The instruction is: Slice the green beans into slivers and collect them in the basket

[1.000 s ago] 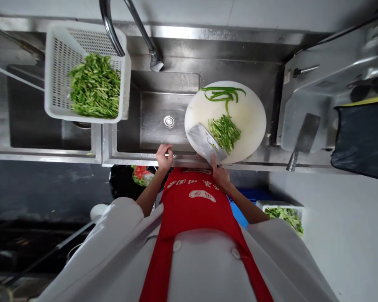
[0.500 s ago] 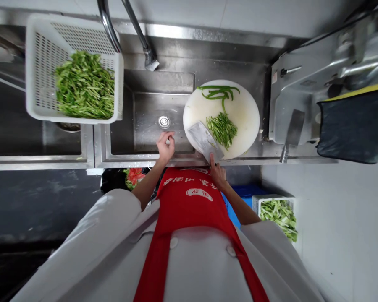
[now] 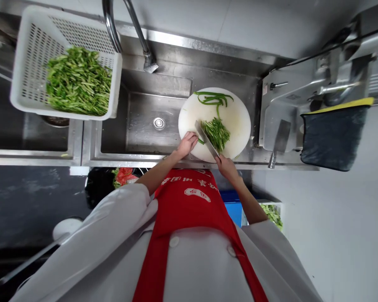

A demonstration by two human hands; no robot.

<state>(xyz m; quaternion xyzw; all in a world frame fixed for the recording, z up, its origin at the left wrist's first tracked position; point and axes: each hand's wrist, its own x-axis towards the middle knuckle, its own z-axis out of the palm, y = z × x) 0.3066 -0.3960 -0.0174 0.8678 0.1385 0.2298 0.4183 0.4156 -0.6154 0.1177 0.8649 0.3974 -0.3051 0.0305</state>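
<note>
My right hand [image 3: 227, 166] is closed round the handle of a cleaver [image 3: 208, 140], whose blade stands on edge on the round white cutting board [image 3: 239, 144]. Against the blade's right side lies a pile of sliced green vegetable [image 3: 216, 133]. My left hand [image 3: 188, 143] rests at the board's left edge, fingers closed on a short green piece [image 3: 200, 141] just left of the blade. Several long green strips [image 3: 212, 99] lie across the top of the board.
A white basket [image 3: 116, 84] of cut greens stands at the upper left, beside a sink basin [image 3: 145, 109] and a faucet [image 3: 149, 63]. Right of the board are a second cleaver [image 3: 282, 136] and a dark cloth bag [image 3: 334, 138].
My left hand has moved right from over the sink edge onto the board, at the green piece. The cleaver has turned from lying flat to standing on edge. The view has shifted slightly.
</note>
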